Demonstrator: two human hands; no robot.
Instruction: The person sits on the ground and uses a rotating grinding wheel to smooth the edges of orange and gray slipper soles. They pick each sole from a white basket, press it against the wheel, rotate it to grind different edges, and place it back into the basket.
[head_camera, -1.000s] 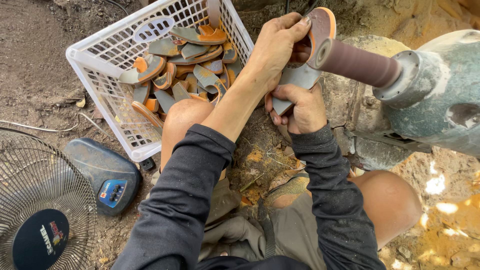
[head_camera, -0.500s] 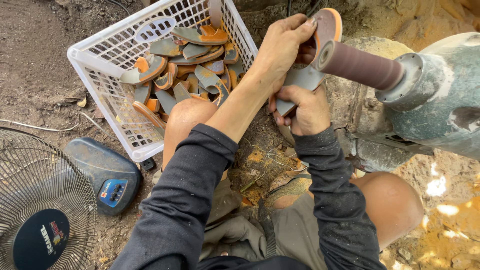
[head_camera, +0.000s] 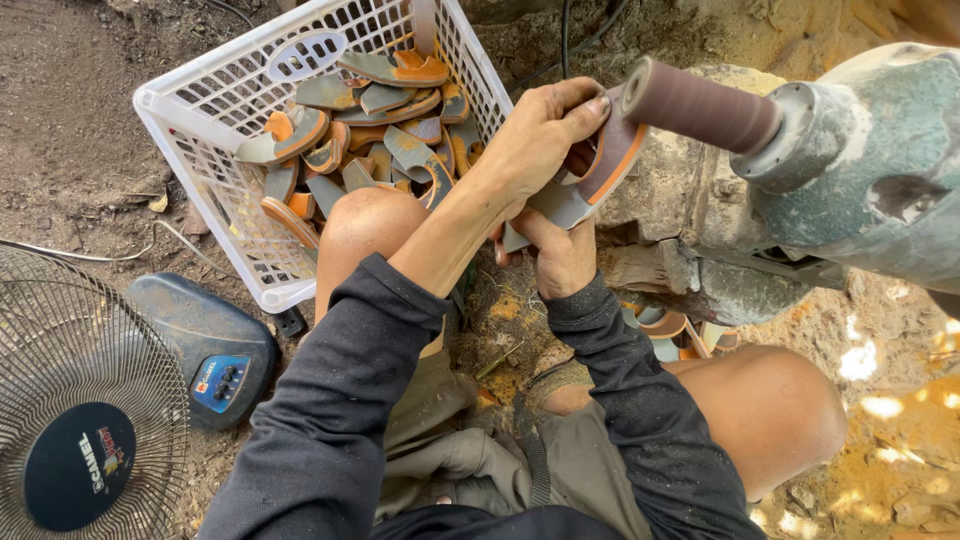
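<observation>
Shoe sole piece (head_camera: 590, 185), grey with an orange edge, sits pinched between both hands right up against the brown sanding drum (head_camera: 700, 103). Left hand (head_camera: 535, 135) comes in from above, fingers curled over the top of the sole and pressing its upper end toward the drum. Right hand (head_camera: 562, 255) is below, clamped around the lower grey end. So the sole's long axis runs diagonally, from the right hand up and away toward the drum, and the orange rim faces the drum's near end. Left hand is the closer one to the drum; it's practically beside it. The drum sticks out sideways from a greenish motor housing (head_camera: 870, 160), just past the fingertips.

Behind the left forearm there's a white plastic basket (head_camera: 200, 110) full of similar sole pieces (head_camera: 380, 130). Down by the left elbow sits a fan (head_camera: 90, 420) on dirt ground (head_camera: 70, 130).
</observation>
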